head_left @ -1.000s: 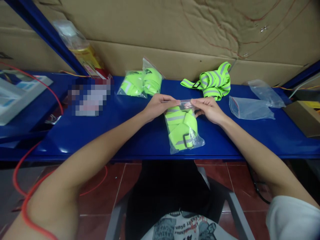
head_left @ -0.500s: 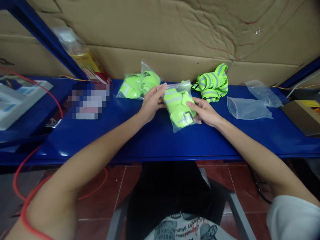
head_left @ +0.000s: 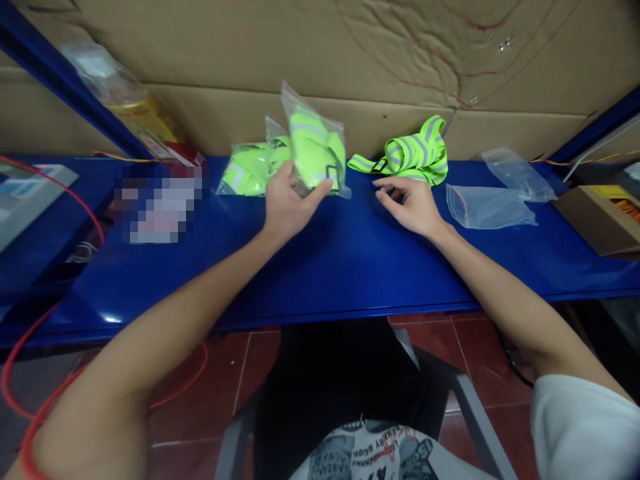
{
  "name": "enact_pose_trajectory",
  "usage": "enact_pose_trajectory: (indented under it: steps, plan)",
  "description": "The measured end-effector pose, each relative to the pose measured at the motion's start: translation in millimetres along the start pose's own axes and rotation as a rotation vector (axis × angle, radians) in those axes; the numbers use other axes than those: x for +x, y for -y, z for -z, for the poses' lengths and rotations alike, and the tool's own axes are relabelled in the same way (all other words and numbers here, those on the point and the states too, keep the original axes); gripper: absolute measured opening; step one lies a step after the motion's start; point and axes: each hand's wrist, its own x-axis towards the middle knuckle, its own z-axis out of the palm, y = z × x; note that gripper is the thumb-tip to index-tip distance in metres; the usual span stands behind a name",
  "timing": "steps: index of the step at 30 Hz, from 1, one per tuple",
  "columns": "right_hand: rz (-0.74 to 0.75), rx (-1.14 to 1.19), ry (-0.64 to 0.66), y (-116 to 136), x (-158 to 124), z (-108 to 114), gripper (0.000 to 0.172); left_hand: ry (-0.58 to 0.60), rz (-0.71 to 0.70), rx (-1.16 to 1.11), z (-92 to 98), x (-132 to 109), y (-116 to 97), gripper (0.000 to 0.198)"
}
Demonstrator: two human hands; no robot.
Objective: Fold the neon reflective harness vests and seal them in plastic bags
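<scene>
head view is showing the left hand now alone gripping the bagged reflective strap near other filled bags, the right hand, having let go, hovering half-curled, empty and free.

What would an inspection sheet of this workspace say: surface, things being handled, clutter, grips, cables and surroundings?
Surface: blue tabletop, glossy.
Job's things: neon strap bag raised; more bagged straps left of it; loose strap bundle at the back; clear plastic bags on the right.
Clutter: plastic-wrapped bottle back left; cardboard box far right; a pixelated patch, unreadable.
Grips: left grip holds the neon strap bag; right grip holds nothing, fingers curled near the bundle.
Cables: red cable at left; white cord at right.
Surroundings: cardboard backing, red floor tiles, grey chair.
</scene>
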Motion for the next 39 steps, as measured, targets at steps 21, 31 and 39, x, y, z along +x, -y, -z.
enact_pose_trajectory:
  steps: [21,31,39]
  plan:
    - [-0.012,-0.815,0.152,-28.2,14.5,21.0,0.051,0.256,-0.594,0.621,-3.1,-16.4,-22.9,0.027]
    - [-0.098,-0.719,-0.037,-24.1,16.2,24.0,0.095,0.248,-0.589,0.577,-0.4,-12.3,-17.5,0.026]
    - [0.158,-0.404,-0.223,15.1,2.7,38.0,0.098,0.21,-0.473,0.497,-2.7,-12.4,-19.3,0.043]
